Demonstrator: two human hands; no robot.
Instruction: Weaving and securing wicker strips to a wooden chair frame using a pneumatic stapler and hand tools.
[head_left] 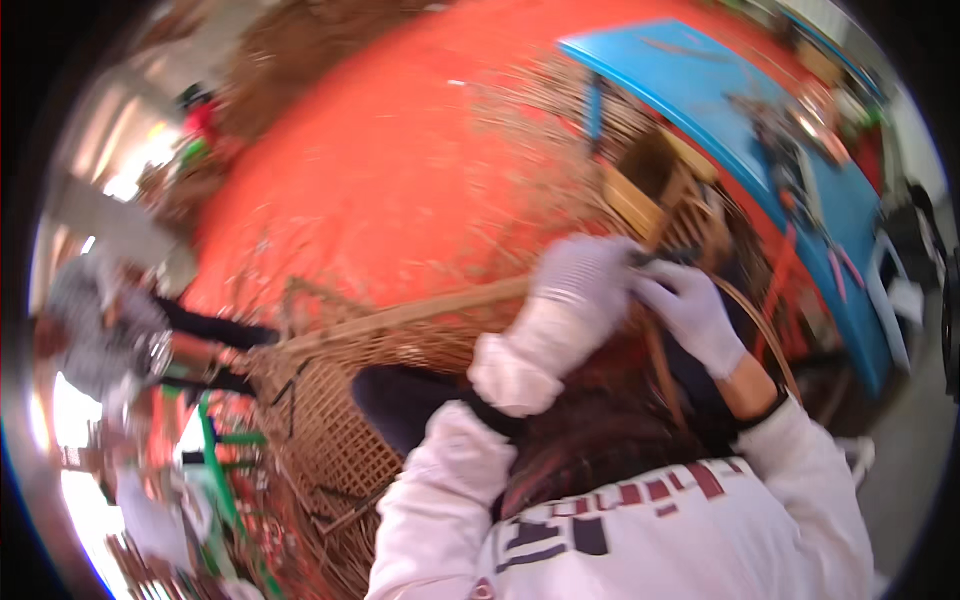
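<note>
A large brown woven lattice piece (pixel 340 410), looking like wicker, lies at my left side and reaches across my lap. Its long straight rail (pixel 430 308) runs toward my left hand (pixel 585 275), which wears a white glove and has its fingers curled closed. Beside it, my gloved right hand (pixel 695 310) is closed in a pinch, its fingertips close to the left hand's. A small dark object (pixel 668 256) shows between the two hands; blur hides its kind and which hand holds it. A thin curved cane strip (pixel 765 325) bends past my right wrist.
A blue table (pixel 690 85) with tools, including pink-handled pliers (pixel 845 270), stands at the right. Under it sits a yellow wooden box (pixel 635 200). Loose cane strips (pixel 540 120) litter the red floor (pixel 370 170). Another person (pixel 90 310) works at the left, near a green frame (pixel 215 450).
</note>
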